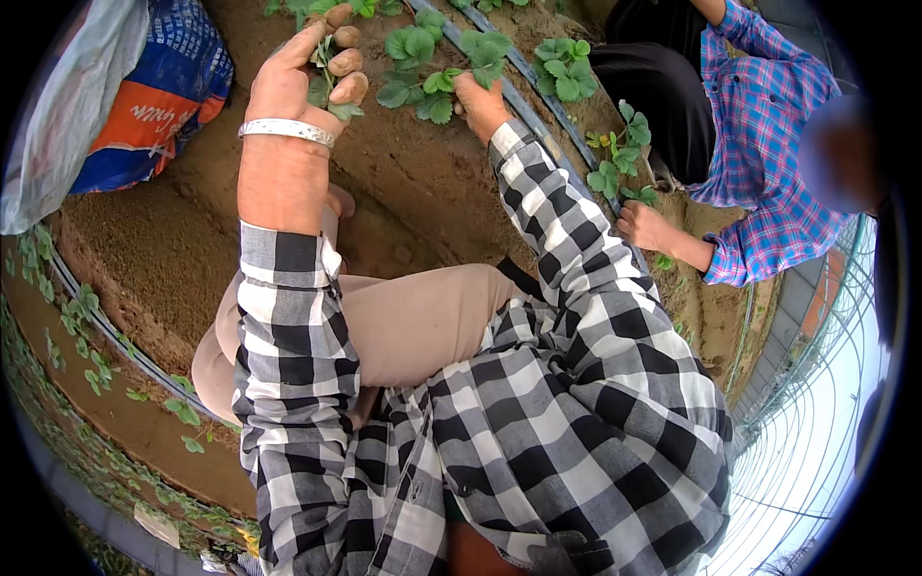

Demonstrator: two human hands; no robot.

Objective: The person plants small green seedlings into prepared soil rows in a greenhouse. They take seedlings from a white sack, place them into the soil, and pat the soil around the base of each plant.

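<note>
My left hand (306, 75), with a pale bracelet (287, 129) at its wrist, is raised over the soil with curled fingers. Several limp green leaves and stems (321, 79) are held in its palm. To the right, my right hand (481, 104) is low among the leaves of a strawberry plant (436, 79). Its fingers are bent at the plant's stems, partly covered by a leaf; whether they pinch a stem is hidden. Close beside this hand runs a dark drip hose (529, 115) along the bed.
At the upper left stands a blue and orange sack (162, 101) with a translucent plastic sheet (79, 101). A co-worker in a plaid shirt (763, 137) crouches at right, one hand (643, 223) near another strawberry plant (625, 155). More planted rows (90, 360) curve along the left.
</note>
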